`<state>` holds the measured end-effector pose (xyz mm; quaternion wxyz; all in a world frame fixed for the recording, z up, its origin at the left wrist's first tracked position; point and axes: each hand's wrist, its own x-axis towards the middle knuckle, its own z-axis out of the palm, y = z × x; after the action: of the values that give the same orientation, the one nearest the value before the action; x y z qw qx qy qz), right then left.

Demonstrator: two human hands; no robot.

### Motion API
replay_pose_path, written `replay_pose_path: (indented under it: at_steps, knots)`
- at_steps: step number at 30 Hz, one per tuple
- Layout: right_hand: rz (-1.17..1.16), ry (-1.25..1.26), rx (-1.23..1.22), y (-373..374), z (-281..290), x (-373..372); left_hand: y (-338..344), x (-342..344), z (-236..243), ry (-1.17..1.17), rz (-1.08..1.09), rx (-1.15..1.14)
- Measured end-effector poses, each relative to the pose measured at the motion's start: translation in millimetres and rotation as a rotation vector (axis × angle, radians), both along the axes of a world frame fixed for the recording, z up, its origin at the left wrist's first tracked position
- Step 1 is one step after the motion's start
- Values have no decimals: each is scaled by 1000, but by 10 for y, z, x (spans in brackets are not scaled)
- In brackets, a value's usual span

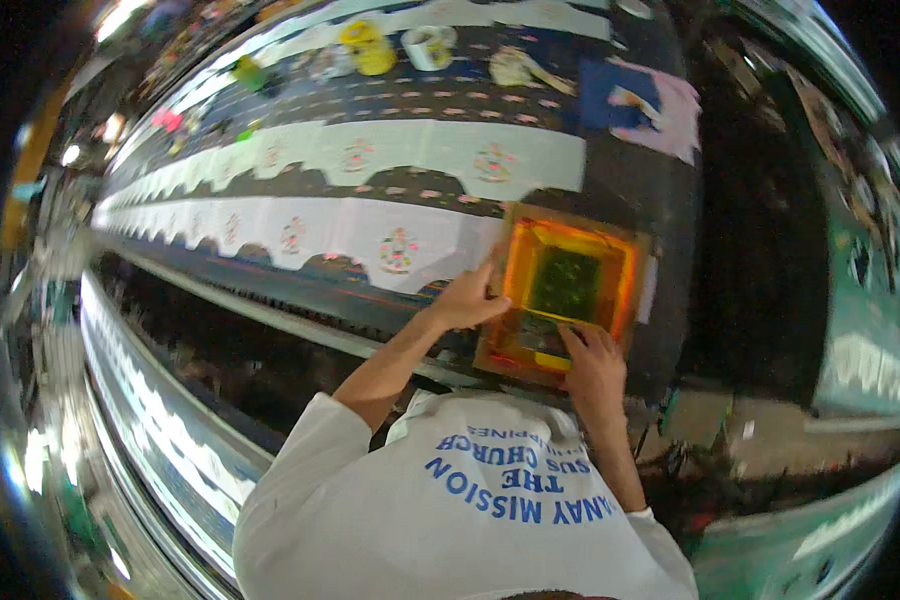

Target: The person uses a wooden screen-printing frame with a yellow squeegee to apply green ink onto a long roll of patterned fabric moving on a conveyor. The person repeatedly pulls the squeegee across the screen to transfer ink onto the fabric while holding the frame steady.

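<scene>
A screen-printing frame with a wooden border and orange inner edges lies on the dark table in front of me. Its mesh has a dark green middle. My left hand grips the frame's left side, thumb on the border and index finger stretched along the edge. Inside the lower part of the frame, my right hand is closed on a squeegee, a flat greyish bar lying across the mesh. The fingers partly hide it. Left of the frame runs a white cloth strip with small floral prints.
Behind lies a second printed strip. Farther back stand a yellow container and a white tub, with a crumpled rag nearby. Blue and pink cloths lie at the far right corner. Another long table runs along the left.
</scene>
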<state>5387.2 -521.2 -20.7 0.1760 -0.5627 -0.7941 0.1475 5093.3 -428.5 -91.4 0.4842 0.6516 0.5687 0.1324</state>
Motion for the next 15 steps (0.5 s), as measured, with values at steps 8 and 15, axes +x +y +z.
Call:
replay_pose_path:
  at_steps: [8, 15]
  knots:
    - [168, -192, -152, -143, -39, 48, 90, -142, 55, -8, 7, 86]
    - [137, -6, -355, -65, 849, -65, 74, -236, 677, -63, 65, 27]
